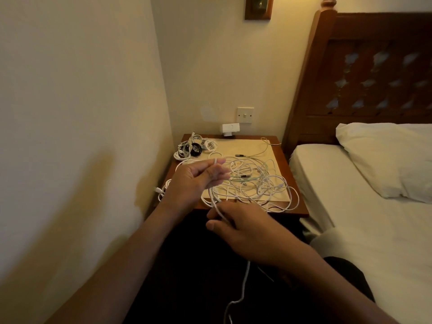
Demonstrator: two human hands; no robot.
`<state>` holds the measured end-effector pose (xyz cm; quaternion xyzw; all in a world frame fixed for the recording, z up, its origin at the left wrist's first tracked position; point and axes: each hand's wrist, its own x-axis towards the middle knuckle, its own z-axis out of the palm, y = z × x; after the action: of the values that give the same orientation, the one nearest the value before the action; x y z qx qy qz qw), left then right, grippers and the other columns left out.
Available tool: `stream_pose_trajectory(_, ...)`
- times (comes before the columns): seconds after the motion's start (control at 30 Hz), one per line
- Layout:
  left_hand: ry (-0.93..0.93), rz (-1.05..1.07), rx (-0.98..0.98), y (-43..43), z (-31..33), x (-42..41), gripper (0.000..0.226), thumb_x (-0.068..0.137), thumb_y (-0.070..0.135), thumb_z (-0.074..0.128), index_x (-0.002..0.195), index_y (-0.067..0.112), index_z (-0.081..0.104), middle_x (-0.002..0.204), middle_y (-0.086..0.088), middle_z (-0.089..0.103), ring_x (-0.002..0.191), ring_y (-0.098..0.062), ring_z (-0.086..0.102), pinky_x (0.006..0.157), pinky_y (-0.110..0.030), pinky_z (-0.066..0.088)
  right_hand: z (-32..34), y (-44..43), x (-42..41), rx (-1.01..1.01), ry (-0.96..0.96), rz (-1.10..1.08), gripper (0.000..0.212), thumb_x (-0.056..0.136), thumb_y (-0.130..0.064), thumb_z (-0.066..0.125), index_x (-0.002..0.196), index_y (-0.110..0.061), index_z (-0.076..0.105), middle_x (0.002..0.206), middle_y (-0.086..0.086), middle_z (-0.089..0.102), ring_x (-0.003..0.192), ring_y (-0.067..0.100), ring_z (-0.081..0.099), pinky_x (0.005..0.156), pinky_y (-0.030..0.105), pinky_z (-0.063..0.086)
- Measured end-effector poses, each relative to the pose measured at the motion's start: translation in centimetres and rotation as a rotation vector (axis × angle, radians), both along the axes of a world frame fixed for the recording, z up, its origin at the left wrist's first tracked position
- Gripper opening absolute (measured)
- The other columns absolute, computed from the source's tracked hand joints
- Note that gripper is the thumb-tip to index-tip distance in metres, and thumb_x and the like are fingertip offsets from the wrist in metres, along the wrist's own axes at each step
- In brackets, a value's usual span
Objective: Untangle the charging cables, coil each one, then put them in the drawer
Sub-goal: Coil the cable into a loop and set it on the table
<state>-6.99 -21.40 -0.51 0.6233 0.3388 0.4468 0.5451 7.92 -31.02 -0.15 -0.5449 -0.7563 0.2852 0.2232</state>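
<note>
Cables [252, 181] in a loose white tangle across the near half of the nightstand [284, 164], mostly on a beige mat [247, 146] covering the top, a few loops spilling over the front and left edges. Among the white strands, a pale green strand [257, 178] and a couple of dark plugs [244, 176]. At the back left corner, a small heap of coils [194, 147], white ones plus one black, touching each other and apart from the tangle. One thin lead [265, 148] off alone toward the back right corner of the mat.

Left hand [196, 181] above the tangle's left side, palm turned right, thumb and forefinger pinching one white cable [213, 195] near its top; other fingers loosely straight and blurred. Same cable down in a curve to the right hand [247, 232], just in front of the nightstand's front edge, pinched there between thumb and forefinger, other fingers curled beneath. Below that hand, the cable's tail hanging down through the dark space under the top and out of the bottom of view.

Behind the nightstand, a white adapter [230, 129], with a light switch [245, 115] just above. Cream wall [81, 113] close on the left. On the right, a bed [350, 218] with white sheet and pillow [392, 157], and a dark wooden headboard [364, 66].
</note>
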Motion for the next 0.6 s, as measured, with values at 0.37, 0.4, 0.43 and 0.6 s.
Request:
stream_pose_trajectory(0.37,0.251,-0.505,-0.190,-3.5,1.6,-3.5,0.038,0.104,0.035,0.048,0.099,0.007,0.073,0.067,-0.008,0.060,0.054,-0.015,0.045,0.053,-0.022,0.037,1.9,3.5,5.7,0.061,0.211,-0.022,0.019,0.096,-0.041,0.064,0.100,-0.027,0.076,0.092,-0.005,0.073,0.088,0.013,0.064,0.079,0.043,0.053)
stream_pose_trajectory(0.4,0.190,-0.526,-0.212,-3.7,1.9,-3.6,0.036,0.104,0.034,0.050,0.099,0.007,0.073,0.065,-0.006,0.057,0.055,-0.014,0.041,0.052,-0.021,0.034,1.0,3.5,5.9,0.050,0.280,-0.011,0.028,0.097,-0.046,0.060,0.101,-0.024,0.076,0.090,-0.003,0.070,0.083,0.017,0.062,0.073,0.042,0.050)
stream_pose_trajectory(0.43,0.100,-0.525,-0.243,-3.8,2.0,-3.6,0.035,0.104,0.033,0.050,0.100,0.006,0.073,0.063,-0.004,0.053,0.054,-0.013,0.039,0.053,-0.022,0.031,-0.1,3.5,6.2,0.045,0.349,-0.007,0.034,0.097,-0.049,0.056,0.102,-0.022,0.075,0.084,-0.001,0.066,0.076,0.019,0.057,0.065,0.039,0.046)
stream_pose_trajectory(0.6,-0.307,-0.378,-0.311,-3.3,3.5,-3.0,0.035,0.102,0.024,0.046,0.108,0.001,0.073,0.058,0.002,0.044,0.048,-0.006,0.032,0.050,-0.021,0.034,-6.4,2.6,5.9,-0.035,0.429,-0.171,0.031,0.105,-0.039,0.048,0.096,-0.025,0.074,0.066,-0.011,0.050,0.060,0.009,0.044,0.057,0.021,0.033)
